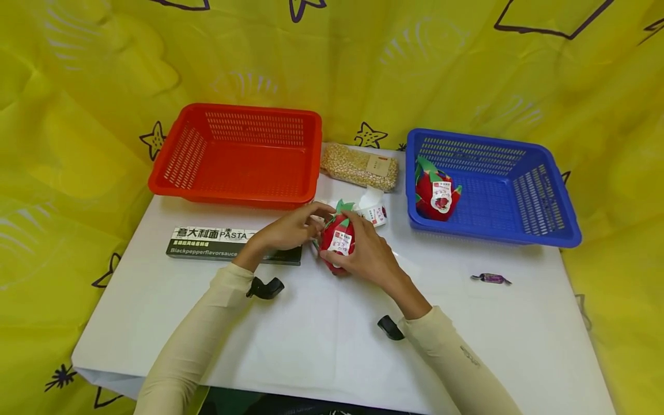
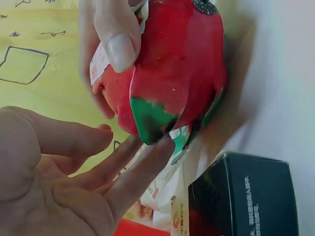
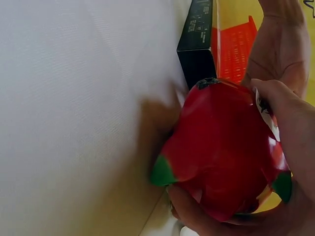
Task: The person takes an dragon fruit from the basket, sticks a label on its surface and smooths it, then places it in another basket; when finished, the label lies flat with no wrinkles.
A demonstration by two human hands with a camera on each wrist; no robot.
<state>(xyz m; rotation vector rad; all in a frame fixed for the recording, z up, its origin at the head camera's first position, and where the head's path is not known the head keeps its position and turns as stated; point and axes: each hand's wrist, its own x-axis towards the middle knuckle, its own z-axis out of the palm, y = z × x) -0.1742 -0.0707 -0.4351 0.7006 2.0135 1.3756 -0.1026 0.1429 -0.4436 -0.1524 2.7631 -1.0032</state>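
A red dragon fruit with green leaf tips and a white label (image 1: 340,242) is held just above the table, near its middle. My right hand (image 1: 373,251) grips it, thumb on the label side and fingers round the far side. My left hand (image 1: 289,230) is at its left, palm toward the fruit. In the left wrist view, the left fingers (image 2: 142,172) reach under a green leaf tip and are loosely bent, not wrapped round the fruit. Behind the hands lies a white labelled packet (image 1: 377,215), partly hidden. A second dragon fruit (image 1: 438,199) sits in the blue basket (image 1: 493,230), at its left end.
A red basket (image 1: 233,199) stands at the back left. The black and white pasta box (image 1: 207,248) lies in front of it. Between the baskets is a bag of yellow kernels (image 1: 353,164). A purple wrapped candy (image 1: 490,278) lies at the right on the white table (image 1: 311,346).
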